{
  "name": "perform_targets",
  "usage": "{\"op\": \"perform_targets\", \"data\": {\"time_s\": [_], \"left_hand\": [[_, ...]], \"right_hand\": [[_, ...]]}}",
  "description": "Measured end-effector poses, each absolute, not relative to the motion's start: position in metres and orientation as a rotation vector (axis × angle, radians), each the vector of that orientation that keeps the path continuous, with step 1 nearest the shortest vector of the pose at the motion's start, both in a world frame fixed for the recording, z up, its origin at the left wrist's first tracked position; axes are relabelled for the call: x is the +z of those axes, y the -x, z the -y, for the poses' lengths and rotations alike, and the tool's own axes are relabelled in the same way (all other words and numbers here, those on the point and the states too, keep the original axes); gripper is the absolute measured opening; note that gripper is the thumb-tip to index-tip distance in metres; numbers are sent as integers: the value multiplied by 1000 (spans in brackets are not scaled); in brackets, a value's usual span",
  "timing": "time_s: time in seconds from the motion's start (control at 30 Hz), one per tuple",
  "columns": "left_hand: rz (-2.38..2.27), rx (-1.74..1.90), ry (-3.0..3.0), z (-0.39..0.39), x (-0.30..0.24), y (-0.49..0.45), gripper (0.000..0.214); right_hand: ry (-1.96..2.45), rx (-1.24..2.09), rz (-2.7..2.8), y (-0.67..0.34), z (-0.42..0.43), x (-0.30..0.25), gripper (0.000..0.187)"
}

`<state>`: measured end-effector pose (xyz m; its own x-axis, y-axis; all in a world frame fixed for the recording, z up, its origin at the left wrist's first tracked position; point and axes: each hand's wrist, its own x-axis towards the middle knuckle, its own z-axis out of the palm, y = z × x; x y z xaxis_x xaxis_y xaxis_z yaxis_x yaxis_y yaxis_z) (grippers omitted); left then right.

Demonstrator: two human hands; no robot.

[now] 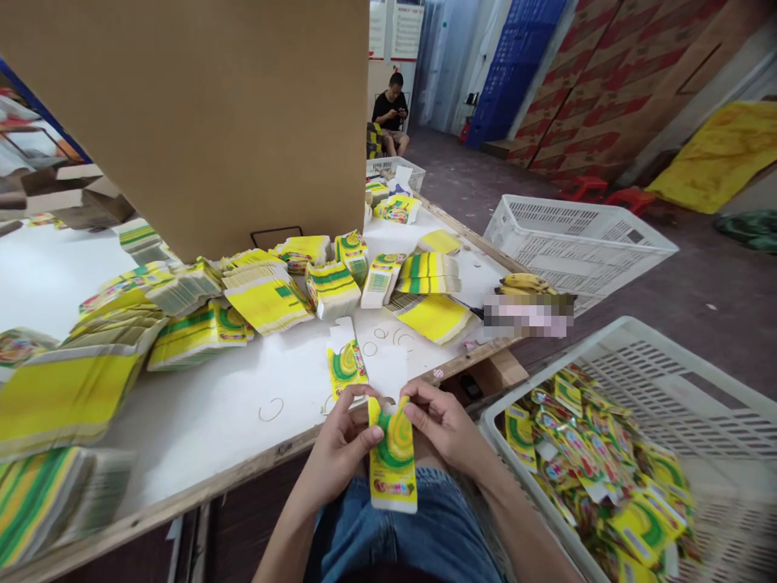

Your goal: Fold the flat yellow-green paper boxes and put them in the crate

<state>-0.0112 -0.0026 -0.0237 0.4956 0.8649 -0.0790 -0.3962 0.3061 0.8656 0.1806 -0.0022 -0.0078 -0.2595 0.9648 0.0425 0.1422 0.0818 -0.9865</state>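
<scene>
A flat yellow and green printed carton [393,465] hangs above my lap, with a notch at its upper edge. My left hand [346,445] pinches its upper left corner between thumb and fingers. At the upper right corner, my right hand [446,425] grips the same carton. Just beyond my hands, another yellow and green carton [347,368] with a white flap lies near the table edge. Whether anything is inside the held carton, I cannot tell.
Stacks of flat cartons [267,300] spread across the white table [231,405], with rubber bands [270,410] lying about. A large cardboard box [243,121] stands behind. To the right, a white crate [631,340] holds many cartons; bananas [523,283] lie near another crate [571,219]. A person [390,113] sits far back.
</scene>
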Motion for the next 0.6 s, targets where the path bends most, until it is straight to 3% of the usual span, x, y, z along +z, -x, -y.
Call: {"op": "perform_targets", "data": {"time_s": [0.13, 0.3, 0.43, 0.6], "left_hand": [[-634, 853, -880, 1, -27, 12, 71], [-731, 897, -977, -3, -32, 10, 40], [-830, 895, -1081, -2, -29, 7, 38], [-777, 841, -1110, 0, -27, 8, 39]], "right_hand": [[1171, 1144, 1532, -177, 3, -12, 22], [1205, 1188, 1201, -176, 1, -14, 31], [1262, 1411, 1354, -177, -1, -10, 38], [1446, 1197, 1487, -174, -1, -11, 27]]}}
